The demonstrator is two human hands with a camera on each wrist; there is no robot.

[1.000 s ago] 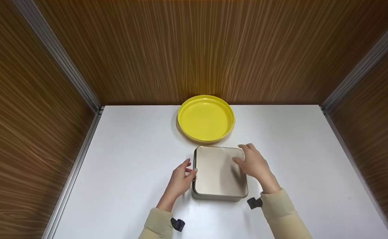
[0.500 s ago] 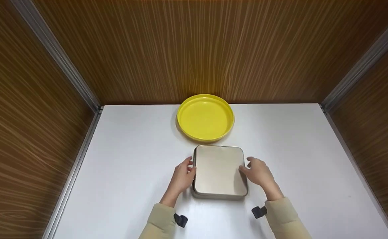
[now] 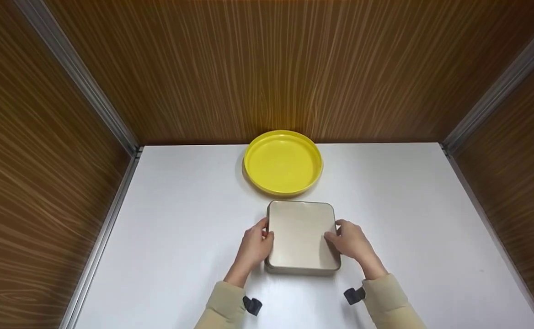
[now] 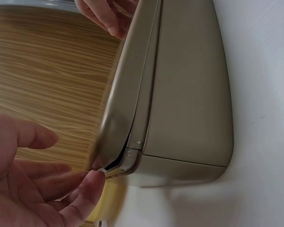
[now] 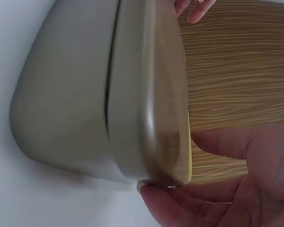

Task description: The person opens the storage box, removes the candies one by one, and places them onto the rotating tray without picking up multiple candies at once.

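A rectangular metal tin (image 3: pixel 301 270) with a plain lid (image 3: pixel 301 233) stands on the white table. My left hand (image 3: pixel 254 246) is at the lid's left side, thumb over the top edge. In the left wrist view, a fingertip (image 4: pixel 92 182) is hooked at the lid's rim, and a dark gap shows between lid and tin body (image 4: pixel 189 85) at that corner. On the opposite side my right hand (image 3: pixel 353 240) grips the lid's edge. The right wrist view has its thumb (image 5: pixel 217 141) against the lid's top and its fingers (image 5: pixel 168 205) at the rim. The tin's inside is hidden.
Just behind the tin lies a round yellow tray (image 3: pixel 283 163), close to the wood-grain back wall (image 3: pixel 285 68). Wood-grain panels also rise at the left (image 3: pixel 43 183) and right (image 3: pixel 514 137) of the white table (image 3: pixel 180 205).
My right hand has come down from the lid's far right corner to the middle of its right side. The left hand has moved slightly right onto the lid's edge. The tin has stayed in place.
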